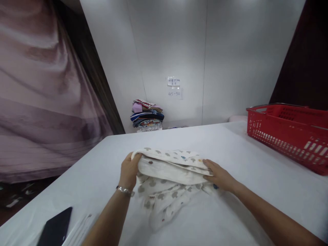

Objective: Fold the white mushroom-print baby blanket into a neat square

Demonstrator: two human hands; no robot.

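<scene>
Currently, I stand at one white worktop (266,205), its pale top running from the near edge back toward a light grey panelled wall (230,68) at the far side. Two thin seams run up this wall. Two paper sheets are fixed there, one above the other: the upper sheet (173,81) has handwriting too small for me to read, the lower sheet (174,93) reads "45-50". On the left of the room hangs one pinkish draped fabric (38,102) with a dark strip beside it; at far right the background is dark.

Counts. Cloth under work: one, a white patterned cloth (174,171) with grey mushroom-like shapes and a few coloured spots, at mid-worktop in front of me, partly folded, its near part crumpled. Hands: two, both on it. My left hand (129,171) grips the left end of the fold, thumb on top; one bracelet (124,190) at that wrist. My right hand (219,174) grasps the right end, fingers above, thumb below.

Baskets: one red basket (284,133), right side. Stacks: one pile of folded textiles (147,114), far, left of the sheets. Dark flat slabs: one slab (56,227), near left, beside one pale layered bundle (80,230).
</scene>
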